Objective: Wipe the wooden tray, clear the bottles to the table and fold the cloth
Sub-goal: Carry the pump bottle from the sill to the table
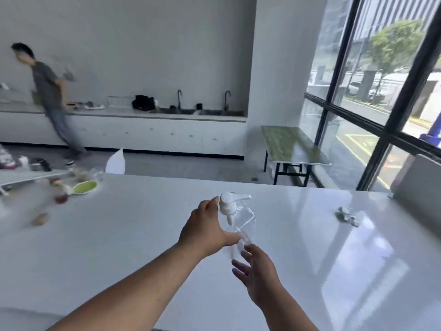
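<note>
A clear pump bottle (235, 212) with a white pump head stands on the white table (133, 247) near its middle. My left hand (205, 228) wraps around the bottle's left side, thumb under its base area and a finger by the pump head. My right hand (256, 271) hovers just below the bottle with fingers spread, holding nothing. A small crumpled grey cloth (347, 216) lies on the table to the right. No wooden tray is visible.
At the table's far left, blurred, lie a green bowl (84, 187), small bottles and food items. A white chair back (115, 162) shows behind the table. A person stands by the back counter with sinks. A green bench (291, 146) stands by the window.
</note>
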`<state>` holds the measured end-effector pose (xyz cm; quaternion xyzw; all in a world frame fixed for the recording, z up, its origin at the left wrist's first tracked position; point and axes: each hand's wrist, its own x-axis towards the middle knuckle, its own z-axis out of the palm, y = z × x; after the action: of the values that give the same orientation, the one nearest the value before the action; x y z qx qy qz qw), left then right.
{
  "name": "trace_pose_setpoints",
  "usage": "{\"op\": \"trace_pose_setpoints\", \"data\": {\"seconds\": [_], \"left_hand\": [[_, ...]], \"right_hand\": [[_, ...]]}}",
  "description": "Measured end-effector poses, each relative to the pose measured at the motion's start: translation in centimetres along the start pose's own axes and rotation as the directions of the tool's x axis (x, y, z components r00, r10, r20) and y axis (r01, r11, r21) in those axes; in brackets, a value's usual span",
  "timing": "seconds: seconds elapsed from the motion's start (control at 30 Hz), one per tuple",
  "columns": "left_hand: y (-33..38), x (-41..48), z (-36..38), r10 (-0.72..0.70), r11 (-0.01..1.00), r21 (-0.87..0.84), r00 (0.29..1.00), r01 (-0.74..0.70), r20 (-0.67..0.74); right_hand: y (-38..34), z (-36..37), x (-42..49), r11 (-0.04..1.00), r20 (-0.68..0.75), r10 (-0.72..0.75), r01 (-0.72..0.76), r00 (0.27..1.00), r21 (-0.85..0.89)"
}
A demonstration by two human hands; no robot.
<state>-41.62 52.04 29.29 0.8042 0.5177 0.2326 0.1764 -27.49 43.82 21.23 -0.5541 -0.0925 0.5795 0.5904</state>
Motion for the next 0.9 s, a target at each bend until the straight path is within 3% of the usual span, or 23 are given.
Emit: {"op": "trace_pose_setpoints", "data": {"seconds": [0.37, 0.9], "left_hand": [[-20.2, -1.5, -11.1, -0.293, 0.952, 0.049, 0.944, 0.303, -0.152], [-38.7, 13.3, -5.6, -0.534, 0.843, 0.049, 0.845, 0.535, -0.033]], "right_hand": [[8.9, 21.1, 4.5, 0.964, 0.241, 0.181, -0.123, 0.954, -0.234], [14.8, 34.0, 26.8, 0.877, 0.139, 0.408, -0.345, 0.902, -0.334]]}}
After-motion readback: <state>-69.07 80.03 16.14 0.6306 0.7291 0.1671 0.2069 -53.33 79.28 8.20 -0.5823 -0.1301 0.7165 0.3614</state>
